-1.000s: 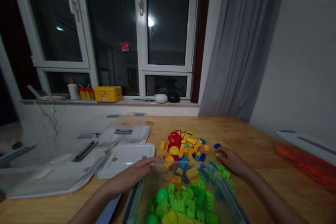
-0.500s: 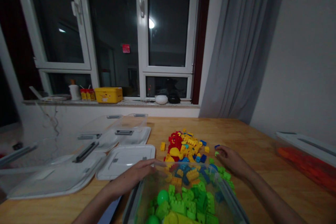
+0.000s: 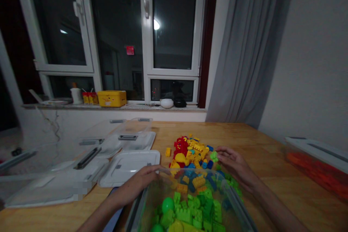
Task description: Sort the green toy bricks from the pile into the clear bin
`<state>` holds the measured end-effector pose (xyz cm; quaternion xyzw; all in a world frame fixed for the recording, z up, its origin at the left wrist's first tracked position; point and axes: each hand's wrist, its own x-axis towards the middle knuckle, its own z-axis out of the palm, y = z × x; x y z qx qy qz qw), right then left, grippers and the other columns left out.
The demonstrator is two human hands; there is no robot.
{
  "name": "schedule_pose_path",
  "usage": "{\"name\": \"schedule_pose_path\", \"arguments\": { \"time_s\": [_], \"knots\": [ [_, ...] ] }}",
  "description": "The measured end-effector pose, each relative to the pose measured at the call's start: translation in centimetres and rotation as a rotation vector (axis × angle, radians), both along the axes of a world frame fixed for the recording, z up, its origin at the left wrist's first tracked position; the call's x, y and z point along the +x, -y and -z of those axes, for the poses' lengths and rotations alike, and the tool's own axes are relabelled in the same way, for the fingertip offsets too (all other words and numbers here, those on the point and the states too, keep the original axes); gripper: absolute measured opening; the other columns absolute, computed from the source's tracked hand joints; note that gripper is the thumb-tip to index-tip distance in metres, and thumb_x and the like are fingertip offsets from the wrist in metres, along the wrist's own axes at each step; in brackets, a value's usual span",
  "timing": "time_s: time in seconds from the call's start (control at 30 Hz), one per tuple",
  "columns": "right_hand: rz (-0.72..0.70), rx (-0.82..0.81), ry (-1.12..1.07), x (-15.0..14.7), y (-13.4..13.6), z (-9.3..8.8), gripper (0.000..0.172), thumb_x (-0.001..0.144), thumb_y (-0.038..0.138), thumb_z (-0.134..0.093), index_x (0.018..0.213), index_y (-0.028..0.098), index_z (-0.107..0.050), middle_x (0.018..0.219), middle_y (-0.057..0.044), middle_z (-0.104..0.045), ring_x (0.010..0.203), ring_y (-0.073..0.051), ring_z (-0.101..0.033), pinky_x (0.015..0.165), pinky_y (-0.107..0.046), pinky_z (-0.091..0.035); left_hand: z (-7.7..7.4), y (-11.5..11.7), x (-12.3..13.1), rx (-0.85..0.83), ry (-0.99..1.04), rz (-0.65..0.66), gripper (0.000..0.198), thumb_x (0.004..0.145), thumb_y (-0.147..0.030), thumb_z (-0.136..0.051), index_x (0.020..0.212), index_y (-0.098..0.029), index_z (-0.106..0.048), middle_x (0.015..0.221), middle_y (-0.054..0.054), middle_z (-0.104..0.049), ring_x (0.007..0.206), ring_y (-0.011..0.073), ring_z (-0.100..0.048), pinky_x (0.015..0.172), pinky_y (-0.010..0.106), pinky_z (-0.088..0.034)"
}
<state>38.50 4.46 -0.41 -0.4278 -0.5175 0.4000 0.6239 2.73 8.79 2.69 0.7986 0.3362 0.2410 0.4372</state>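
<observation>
A clear plastic box (image 3: pixel 137 203) stands close in front of me, with green toy bricks (image 3: pixel 187 208) and green balls (image 3: pixel 168 204) inside. My left hand (image 3: pixel 145 178) is closed on its far left rim, the fingertips partly hidden. Beyond the box, my right hand (image 3: pixel 231 159) pinches a light green toy brick (image 3: pixel 214 156), beside a pile of mostly yellow bricks (image 3: pixel 199 148). Red pieces (image 3: pixel 181 146) and blue bricks (image 3: pixel 210 164) lie in that pile. More green bricks (image 3: pixel 234 185) sit on the table below my right hand.
White lids (image 3: pixel 130 166) and clear containers (image 3: pixel 136 125) cover the table's left side. At the right edge stands a lidded box with orange-red contents (image 3: pixel 315 170). A yellow box (image 3: pixel 112 98) rests on the windowsill. Something flat and dark (image 3: pixel 115 217) lies under my left forearm.
My right hand has moved left and lifted the light green brick off the table, beside the pile. A small blue brick near its fingertips is no longer visible there. My left hand stays on the rim.
</observation>
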Motion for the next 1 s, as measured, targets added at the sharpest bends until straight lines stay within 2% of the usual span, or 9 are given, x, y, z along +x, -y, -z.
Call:
{"name": "schedule_pose_path", "arguments": {
  "time_s": [0.1,0.23,0.4,0.57,0.7,0.8,0.9,1.0],
  "knots": [
    [-0.11,-0.01,0.028,-1.7,1.1,-0.3,0.033,0.069,0.041,-0.082,0.092,0.021,-0.07,0.085,-0.001,-0.068,0.078,-0.015,-0.061,0.068,-0.024,-0.046,0.0,0.0,0.0,0.001,0.014,0.004,0.037,0.087,-0.025,-0.045,0.113,-0.028,-0.071,0.119,-0.001,-0.07,0.114,0.024,-0.057,0.103,0.033,-0.038],
    [-0.177,-0.018,0.128,-2.5,1.5,-0.4,0.028,0.071,0.04,-0.081,0.088,0.02,-0.071,0.082,-0.001,-0.068,0.076,-0.015,-0.06,0.068,-0.025,-0.045,0.1,-0.1,-0.1,0.003,0.002,-0.012,0.037,0.088,-0.028,-0.046,0.116,-0.027,-0.07,0.121,-0.001,-0.07,0.117,0.0243,-0.056,0.106,0.035,-0.036],
    [-0.144,-0.022,0.197,-2.0,1.5,-0.3,0.031,0.068,0.044,-0.081,0.085,0.02,-0.071,0.085,-0.003,-0.069,0.079,-0.018,-0.061,0.071,-0.028,-0.047,-0.1,0.2,-0.1,-0.02,0.013,-0.009,0.036,0.088,-0.028,-0.046,0.115,-0.027,-0.07,0.124,-0.001,-0.068,0.118,0.0245,-0.055,0.107,0.035,-0.036],
    [-0.115,-0.029,0.214,-1.8,1.6,-0.7,0.031,0.066,0.046,-0.081,0.078,0.019,-0.071,0.079,-0.003,-0.069,0.075,-0.018,-0.062,0.069,-0.029,-0.049,-0.3,0.2,0.0,-0.026,0.004,-0.011,0.036,0.087,-0.026,-0.046,0.114,-0.028,-0.071,0.122,-0.002,-0.069,0.117,0.0244,-0.056,0.105,0.033,-0.037],
    [-0.019,-0.018,0.233,-0.4,0.8,-0.9,0.032,0.07,0.048,-0.076,0.085,0.02,-0.071,0.082,-0.004,-0.07,0.075,-0.018,-0.063,0.068,-0.028,-0.049,-0.3,0.2,-0.2,0.013,-0.033,-0.023,0.033,0.088,-0.029,-0.046,0.106,-0.027,-0.074,0.128,-0.001,-0.066,0.121,0.0252,-0.054,0.108,0.034,-0.035],
    [0.125,0.016,0.479,2.2,-0.4,-0.6,0.033,0.074,0.051,-0.07,0.087,0.02,-0.072,0.086,-0.006,-0.072,0.079,-0.021,-0.064,0.071,-0.031,-0.05,-0.4,0.2,-0.2,0.009,-0.011,0.004,0.035,0.089,-0.028,-0.044,0.109,-0.026,-0.072,0.126,-0.001,-0.068,0.117,0.0241,-0.056,0.105,0.033,-0.037],
    [0.31,0.013,0.806,5.0,-1.6,0.5,0.033,0.08,0.05,-0.06,0.088,0.02,-0.072,0.082,-0.006,-0.072,0.072,-0.021,-0.061,0.068,-0.033,-0.048,-0.3,0.1,-0.1,-0.003,0.003,0.004,0.035,0.088,-0.027,-0.045,0.111,-0.026,-0.072,0.122,-0.002,-0.07,0.115,0.0235,-0.058,0.104,0.032,-0.039],
    [0.341,-0.023,0.908,7.2,-2.2,2.2,0.03,0.079,0.046,-0.06,0.088,0.019,-0.071,0.087,-0.007,-0.071,0.072,-0.02,-0.061,0.067,-0.031,-0.047,-0.2,0.1,-0.1,0.003,-0.007,-0.004,0.035,0.087,-0.027,-0.046,0.111,-0.026,-0.072,0.125,-0.001,-0.068,0.116,0.024,-0.057,0.104,0.033,-0.038]
  ]
}}
